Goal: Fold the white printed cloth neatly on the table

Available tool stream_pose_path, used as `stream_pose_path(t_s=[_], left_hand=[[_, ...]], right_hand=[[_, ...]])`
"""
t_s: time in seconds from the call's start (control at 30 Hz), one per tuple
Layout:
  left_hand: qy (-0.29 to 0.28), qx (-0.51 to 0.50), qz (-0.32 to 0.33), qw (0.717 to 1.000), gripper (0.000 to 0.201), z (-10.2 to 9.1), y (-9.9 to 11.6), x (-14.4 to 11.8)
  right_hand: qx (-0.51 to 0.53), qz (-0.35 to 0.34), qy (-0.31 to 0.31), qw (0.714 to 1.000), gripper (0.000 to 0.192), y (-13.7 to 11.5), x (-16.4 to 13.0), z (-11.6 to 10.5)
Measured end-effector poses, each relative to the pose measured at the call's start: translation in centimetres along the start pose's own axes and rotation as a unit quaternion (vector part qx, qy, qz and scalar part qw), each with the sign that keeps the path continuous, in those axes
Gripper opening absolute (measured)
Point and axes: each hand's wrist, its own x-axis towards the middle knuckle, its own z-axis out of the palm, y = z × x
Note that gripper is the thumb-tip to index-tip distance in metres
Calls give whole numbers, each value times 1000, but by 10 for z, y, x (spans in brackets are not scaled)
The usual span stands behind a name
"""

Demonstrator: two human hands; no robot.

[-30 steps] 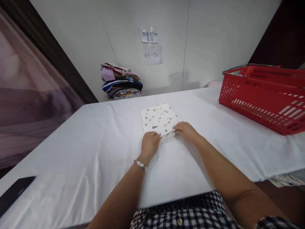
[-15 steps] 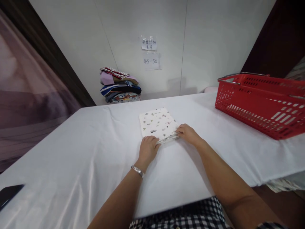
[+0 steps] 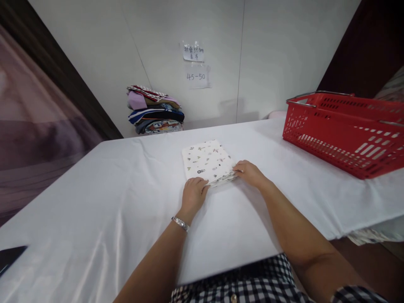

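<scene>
Folded cloth (image 3: pixel 208 161) is lying flat on the white tablecloth (image 3: pixel 94 202), around mid-table and in front of the person. It's showing white with small scattered prints: green, grey, dark and a bit of pink, plus one dark ring-shaped motif toward the near-left corner. Outline is reading as a rough square, set slightly askew. Top face is sitting mostly smooth. Near edge is showing several stacked layers, slightly apart.

Left hand (image 3: pixel 195 192) is gripping the near-left corner, fingers bent over the top, thumb at the front edge. Right hand (image 3: pixel 249 173) is pinching the near-right corner between thumb and fingers. Exact fingertip contact under the layers is hidden, can't tell. A silvery bracelet (image 3: pixel 181 224) is circling the left wrist.

Room: a wide stretch of tablecloth is running left of the cloth, wrinkling in long creases. A narrower strip is separating the cloth from the table's far edge. On the right, another stretch is lying between the right hand and the red basket (image 3: pixel 341 134), which is standing well apart near the table's right end. Near table edge is running just ahead of the checked shirt (image 3: pixel 252 286), under both forearms.

Beyond the far edge, a fabric stack (image 3: pixel 156 110) is sitting against the wall (image 3: pixel 271 50). A flat dark object (image 3: pixel 11 257) is lying at the near left, partly out of view.
</scene>
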Motion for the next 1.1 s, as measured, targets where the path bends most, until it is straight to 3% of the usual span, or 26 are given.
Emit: stream_pose_path(t_s=[0.17,0.3,0.5,0.83,1.1], left_hand=[[-9,4,-2,1000,18,-3,2,1],[-8,6,1,1000,19,-5,4,2],[-5,4,-6,1000,19,-2,1,1],[-9,1,-5,1000,19,-4,1,1],[-17,2,-8,1000,19,-5,3,2]], right_hand=[[3,9,-57,998,35,3,-1,-1],[-6,-5,-66,998,39,4,0,0],[20,5,-45,999,37,8,1,5],[184,57,-10,981,30,18,3,8],[141,9,44,989,26,25,3,14]])
